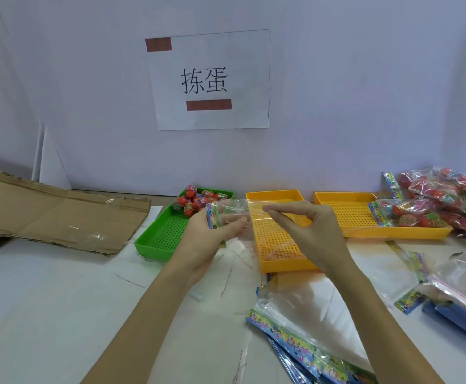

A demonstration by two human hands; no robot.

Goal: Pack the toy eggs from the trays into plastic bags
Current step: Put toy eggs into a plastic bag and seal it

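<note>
Grip: left hand [209, 234] has its fingers and thumb curled round the printed header end of a clear bag [236, 214]; right hand [306, 228] pinches the bag's film between thumb and forefinger near frame centre
Bag: held above the table between the two hands, stretched roughly left to right across mid-frame, no eggs visible in it; whether its mouth is parted yet I cannot tell through the clear film
Eggs: a heap of red toy eggs [195, 200] sits in the far end of the green tray [154, 239], just above and left of the left hand in the frame
Key relation: the eggs lie up and left of the bag, nearest the left hand, yet that hand is taken up with the header; the right hand is further off and would have to cross over the bag to get at them
Other trays: the middle yellow tray [281, 259] shows no eggs under the hands; the right yellow tray [345, 214] carries a filled bag [409, 216]
Stock: filled bags piled at upper right [445, 187]; flat unused bags at lower right [309, 347]
Step, as I judge it: opening the bag before loading
Next move needs: one hand freed to pick while the other keeps the mouth open toward the green tray
</note>
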